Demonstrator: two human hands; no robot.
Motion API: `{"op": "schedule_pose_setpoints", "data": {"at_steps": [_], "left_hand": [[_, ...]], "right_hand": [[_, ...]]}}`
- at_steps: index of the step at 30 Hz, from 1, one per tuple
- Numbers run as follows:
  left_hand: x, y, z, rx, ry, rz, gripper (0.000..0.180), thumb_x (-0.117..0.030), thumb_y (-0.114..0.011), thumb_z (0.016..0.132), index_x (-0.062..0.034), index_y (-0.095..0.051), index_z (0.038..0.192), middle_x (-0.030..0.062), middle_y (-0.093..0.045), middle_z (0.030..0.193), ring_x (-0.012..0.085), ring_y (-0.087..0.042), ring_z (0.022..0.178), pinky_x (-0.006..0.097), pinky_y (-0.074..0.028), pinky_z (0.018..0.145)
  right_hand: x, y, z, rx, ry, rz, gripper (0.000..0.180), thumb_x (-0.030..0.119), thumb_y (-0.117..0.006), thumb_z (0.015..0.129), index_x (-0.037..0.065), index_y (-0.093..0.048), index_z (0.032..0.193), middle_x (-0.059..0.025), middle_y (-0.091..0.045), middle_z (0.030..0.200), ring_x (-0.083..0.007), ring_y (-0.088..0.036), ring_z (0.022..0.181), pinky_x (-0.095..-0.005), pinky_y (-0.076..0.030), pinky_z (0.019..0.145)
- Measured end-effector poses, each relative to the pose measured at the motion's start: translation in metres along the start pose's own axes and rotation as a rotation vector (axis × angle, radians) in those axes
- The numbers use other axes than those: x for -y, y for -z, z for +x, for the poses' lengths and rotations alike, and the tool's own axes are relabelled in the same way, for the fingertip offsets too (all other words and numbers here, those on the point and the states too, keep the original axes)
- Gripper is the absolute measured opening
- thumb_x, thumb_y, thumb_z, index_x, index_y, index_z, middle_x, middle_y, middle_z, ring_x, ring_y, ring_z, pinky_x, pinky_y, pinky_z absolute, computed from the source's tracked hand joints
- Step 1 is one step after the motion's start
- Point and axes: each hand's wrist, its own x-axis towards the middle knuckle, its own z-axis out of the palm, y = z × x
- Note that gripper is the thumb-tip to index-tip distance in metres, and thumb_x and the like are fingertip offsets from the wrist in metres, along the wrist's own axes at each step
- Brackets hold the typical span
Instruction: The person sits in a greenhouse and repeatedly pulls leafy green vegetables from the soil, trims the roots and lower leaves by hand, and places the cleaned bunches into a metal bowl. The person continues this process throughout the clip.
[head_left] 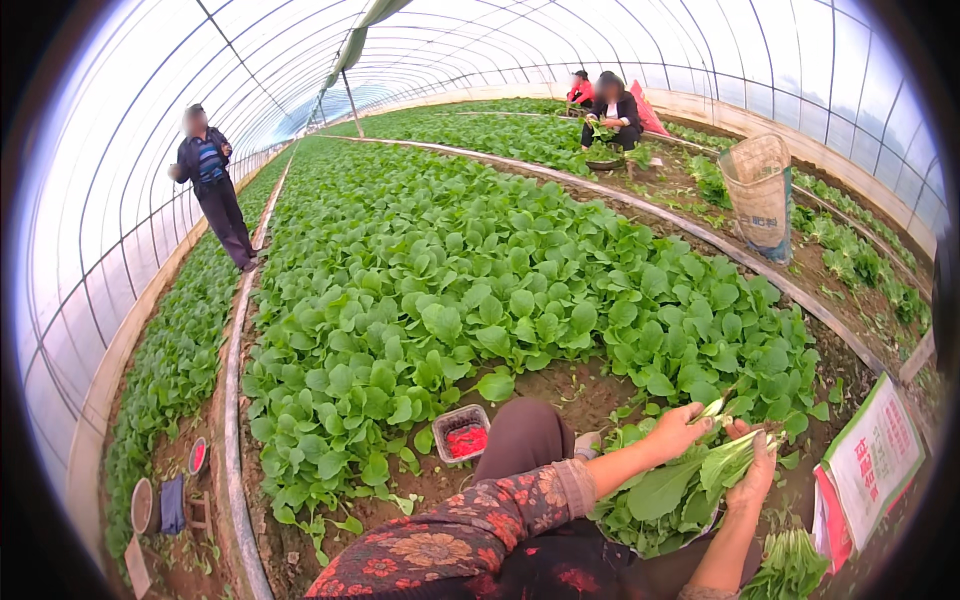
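My right hand (752, 468) is closed round a bunch of leafy greens (728, 462), the pale stem ends pointing up and away from me. Close beside it, my left hand (680, 432) has its fingers closed on a few leafy green stems (714, 408) with thin root ends. Below both hands lies a heap of picked greens (648, 512), with part of a pale rim showing under it. More bundled greens (790, 566) lie on the ground by my right forearm.
Growing greens (450, 290) fill the bed ahead. A plastic box with red bits (462, 434) stands by my knee. At right are a printed bag (872, 462) and a tall woven sack (758, 198). One person (208, 185) stands left; two others crouch far right.
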Motion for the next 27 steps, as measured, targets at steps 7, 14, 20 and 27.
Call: {"op": "schedule_pose_setpoints", "data": {"at_steps": [7,14,20,27], "left_hand": [[-0.012,0.039,0.011,-0.102,0.119,-0.310,0.030,-0.027,-0.053,0.097,-0.0018,-0.055,0.113,0.0013,-0.059,0.084,0.0073,-0.054,0.074,0.024,-0.047,0.065],[-0.014,0.027,0.010,-0.022,0.137,-0.064,0.042,-0.029,-0.048,0.096,-0.0005,-0.049,0.127,0.0028,-0.059,0.083,0.0102,-0.053,0.070,0.027,-0.046,0.061],[-0.009,0.020,0.002,0.094,0.089,-0.150,0.050,-0.009,-0.043,0.090,0.0021,-0.038,0.138,0.0120,-0.053,0.126,0.0159,-0.057,0.099,0.029,-0.047,0.087],[-0.016,-0.001,-0.004,0.109,-0.012,0.107,0.048,-0.011,-0.047,0.090,-0.0003,-0.043,0.136,0.0119,-0.058,0.115,0.0164,-0.055,0.099,0.029,-0.046,0.086]], "right_hand": [[0.002,0.001,-0.005,-0.002,0.024,-0.250,0.024,0.015,-0.065,0.089,0.004,-0.054,0.106,-0.0057,-0.056,0.075,-0.0169,-0.056,0.061,-0.0286,-0.050,0.060],[-0.004,-0.005,-0.009,0.088,-0.098,-0.375,0.018,-0.006,-0.061,0.076,-0.002,-0.060,0.093,-0.0067,-0.061,0.081,-0.0178,-0.059,0.064,-0.0296,-0.050,0.061],[-0.015,-0.010,-0.003,0.130,-0.114,-0.304,0.016,-0.002,-0.065,0.077,0.000,-0.061,0.092,-0.0070,-0.064,0.079,-0.0191,-0.064,0.069,-0.0307,-0.051,0.064],[-0.011,-0.004,-0.002,0.118,-0.179,-0.207,0.024,-0.005,-0.067,0.077,0.001,-0.062,0.100,-0.0063,-0.066,0.087,-0.0165,-0.062,0.070,-0.0298,-0.052,0.065]]}}
